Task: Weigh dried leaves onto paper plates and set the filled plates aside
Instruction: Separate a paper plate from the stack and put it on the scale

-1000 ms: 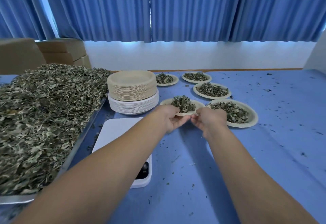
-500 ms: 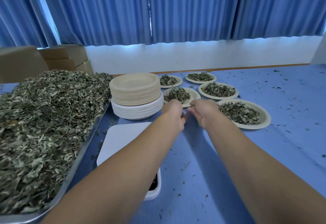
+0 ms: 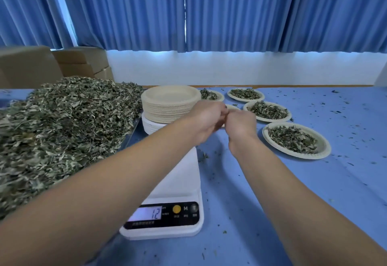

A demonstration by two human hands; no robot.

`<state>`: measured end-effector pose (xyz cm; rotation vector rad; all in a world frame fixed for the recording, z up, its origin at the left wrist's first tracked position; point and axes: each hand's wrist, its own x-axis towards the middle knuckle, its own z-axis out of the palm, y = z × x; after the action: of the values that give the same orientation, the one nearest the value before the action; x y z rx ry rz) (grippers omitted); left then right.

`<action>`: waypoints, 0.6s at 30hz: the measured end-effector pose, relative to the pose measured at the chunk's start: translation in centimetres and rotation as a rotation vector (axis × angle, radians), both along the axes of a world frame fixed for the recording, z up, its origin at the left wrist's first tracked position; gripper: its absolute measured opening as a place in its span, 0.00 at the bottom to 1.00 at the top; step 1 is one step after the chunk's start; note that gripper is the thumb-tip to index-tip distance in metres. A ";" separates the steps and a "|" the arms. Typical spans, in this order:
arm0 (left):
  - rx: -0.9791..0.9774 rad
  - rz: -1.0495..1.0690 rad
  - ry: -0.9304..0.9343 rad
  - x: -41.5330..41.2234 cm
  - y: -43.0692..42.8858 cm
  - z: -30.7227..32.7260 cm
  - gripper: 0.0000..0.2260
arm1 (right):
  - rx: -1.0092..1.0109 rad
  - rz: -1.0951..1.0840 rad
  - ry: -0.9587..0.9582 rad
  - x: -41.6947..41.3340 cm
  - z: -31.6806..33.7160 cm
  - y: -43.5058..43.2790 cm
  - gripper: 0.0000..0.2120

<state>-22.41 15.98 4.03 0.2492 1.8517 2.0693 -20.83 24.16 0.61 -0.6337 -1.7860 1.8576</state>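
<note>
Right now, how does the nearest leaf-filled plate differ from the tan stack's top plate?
The nearest filled plate holds dried leaves; the tan stack's top plate is empty. The filled plate lies alone on the blue table; the top plate rests on a pile. Both are round.

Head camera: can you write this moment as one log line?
left hand and right hand: close together beyond scale | grip: blurred, unclear | scale display: 12 | filled plates: aside, right of hands
</note>
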 end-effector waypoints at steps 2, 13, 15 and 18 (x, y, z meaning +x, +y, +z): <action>-0.117 0.013 0.289 -0.3 -1.9 1.2 0.07 | 0.214 0.084 0.101 0.3 1.3 -1.0 0.18; -0.881 0.103 0.996 -3.7 -13.8 2.7 0.12 | 1.348 0.395 0.176 -1.1 5.4 -3.4 0.18; -0.925 0.050 1.028 -4.3 -14.7 2.3 0.11 | 1.489 0.466 0.100 -1.6 5.6 -3.8 0.15; -0.919 0.012 1.054 -5.0 -15.6 1.8 0.08 | 1.612 0.511 0.034 -2.2 5.8 -4.0 0.13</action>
<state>-27.46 0.36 5.79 1.1956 3.1164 0.8386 -22.98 20.15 6.37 0.4980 -2.7286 0.1203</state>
